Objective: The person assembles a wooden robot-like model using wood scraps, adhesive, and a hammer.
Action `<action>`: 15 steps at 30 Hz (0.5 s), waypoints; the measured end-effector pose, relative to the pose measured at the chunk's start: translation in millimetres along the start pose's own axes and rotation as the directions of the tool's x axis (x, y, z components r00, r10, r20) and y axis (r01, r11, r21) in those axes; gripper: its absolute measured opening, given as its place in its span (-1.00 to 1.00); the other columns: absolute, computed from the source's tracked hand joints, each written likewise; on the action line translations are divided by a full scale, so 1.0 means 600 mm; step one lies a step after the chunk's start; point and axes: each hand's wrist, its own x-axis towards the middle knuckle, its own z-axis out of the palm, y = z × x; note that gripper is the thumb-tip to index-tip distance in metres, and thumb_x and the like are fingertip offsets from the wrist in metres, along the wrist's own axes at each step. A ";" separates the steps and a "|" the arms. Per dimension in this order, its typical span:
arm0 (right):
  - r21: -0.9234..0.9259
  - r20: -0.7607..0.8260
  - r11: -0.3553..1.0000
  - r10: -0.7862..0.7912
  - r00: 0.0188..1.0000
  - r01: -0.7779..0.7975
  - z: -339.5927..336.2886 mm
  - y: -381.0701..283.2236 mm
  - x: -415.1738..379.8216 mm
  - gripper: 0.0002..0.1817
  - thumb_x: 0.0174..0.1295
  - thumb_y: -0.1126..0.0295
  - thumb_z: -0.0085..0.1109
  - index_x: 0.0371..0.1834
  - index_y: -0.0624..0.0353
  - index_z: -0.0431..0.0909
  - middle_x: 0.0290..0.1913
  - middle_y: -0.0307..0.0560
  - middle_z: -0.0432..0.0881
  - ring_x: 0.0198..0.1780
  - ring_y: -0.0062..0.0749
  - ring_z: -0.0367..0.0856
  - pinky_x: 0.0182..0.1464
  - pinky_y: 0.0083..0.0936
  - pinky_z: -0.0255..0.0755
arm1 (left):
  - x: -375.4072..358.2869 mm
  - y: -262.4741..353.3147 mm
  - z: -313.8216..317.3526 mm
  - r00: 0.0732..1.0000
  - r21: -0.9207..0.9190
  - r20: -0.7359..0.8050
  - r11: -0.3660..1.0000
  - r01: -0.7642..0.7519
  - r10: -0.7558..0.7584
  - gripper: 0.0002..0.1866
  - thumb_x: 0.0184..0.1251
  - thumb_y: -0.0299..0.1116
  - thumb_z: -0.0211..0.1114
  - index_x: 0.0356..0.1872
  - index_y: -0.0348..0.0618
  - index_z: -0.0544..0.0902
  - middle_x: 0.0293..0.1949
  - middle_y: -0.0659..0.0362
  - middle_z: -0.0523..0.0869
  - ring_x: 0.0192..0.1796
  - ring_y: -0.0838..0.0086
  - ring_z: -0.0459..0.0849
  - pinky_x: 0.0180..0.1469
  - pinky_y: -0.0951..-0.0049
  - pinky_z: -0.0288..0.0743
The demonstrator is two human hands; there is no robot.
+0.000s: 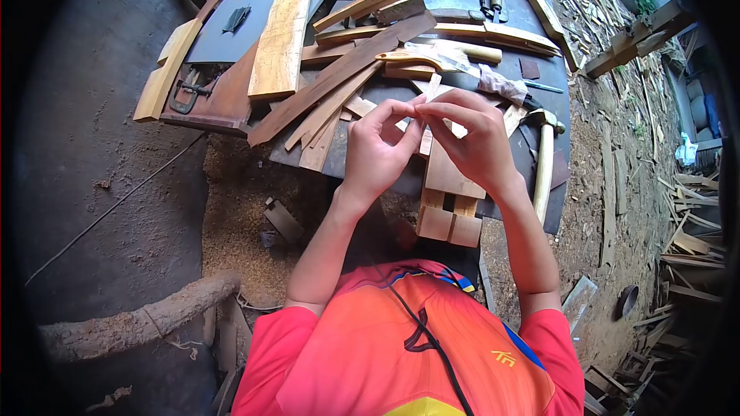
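My left hand [378, 146] and my right hand [474, 139] meet over the near edge of the workbench [327, 162], thumbs and forefingers pinched together. Between the fingertips is a narrow, pale wood strip [433, 86], its upper end sticking out above them; the fingers hide much of the rest. Directly below, a wooden block assembly [453, 177] with a slotted front juts past the bench edge. Just beyond my fingers lies a tool with a curved wooden handle [401, 56]. To the right of my right hand rests a hammer [546, 146] with a pale handle.
Long boards and offcuts [343, 77] pile up left of my hands, beside a thick light plank [284, 38]. A metal clamp [185, 94] sits at the bench's left corner. A cloth-wrapped tool [505, 85] lies right. A log [146, 316] stretches across the lower left.
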 end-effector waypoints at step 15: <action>-0.001 0.012 1.000 0.020 1.000 -0.020 -0.011 -0.003 -0.004 -0.68 0.28 0.51 0.52 0.12 0.09 0.85 -0.16 -0.06 0.81 -0.21 -0.19 0.80 -0.08 -0.30 0.61 | -0.005 0.002 -0.003 0.999 0.032 0.030 0.999 -0.014 0.013 -0.86 0.55 -0.48 0.45 -0.01 -0.31 0.81 0.25 -0.03 0.86 -0.29 0.65 0.85 -0.31 0.60 0.69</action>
